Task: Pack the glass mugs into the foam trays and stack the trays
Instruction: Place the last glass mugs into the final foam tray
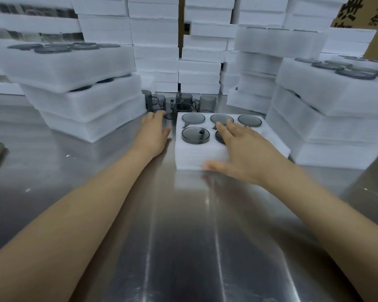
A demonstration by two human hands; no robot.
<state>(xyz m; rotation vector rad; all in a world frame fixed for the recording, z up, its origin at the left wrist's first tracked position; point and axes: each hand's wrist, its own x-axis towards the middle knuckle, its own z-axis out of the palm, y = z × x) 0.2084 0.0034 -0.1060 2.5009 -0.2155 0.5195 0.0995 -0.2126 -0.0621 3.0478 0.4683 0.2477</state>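
**Item under check:** white six-pocket foam tray (192, 158) on brushed-steel bench (183, 225), centre-right. Five smoked-grey glass mugs (195, 135) seen seated in pockets. Sixth pocket is hidden under right hand (238, 149), so fill status n/k.

**Hands:**
- Right hand: released, fingers flat across tray top, thumb against near wall. Pressing, not clasping.
- Left hand (155, 131): beside tray's left edge, fingers extended twd cluster of loose grey glass mugs (181, 103) behind tray. Appears relaxed, nothing held. Contact w/ nearest mug unclear.

**Risks, as judged:**
- Loose mugs stand touching, so a sideways brush could knock glass vs glass & chip it.
- At left, stack of filled white foam trays (79, 88) sits skewed, layers offset. Adding another tray may tip it.
- Smooth bench lets tray slide under an uneven push.
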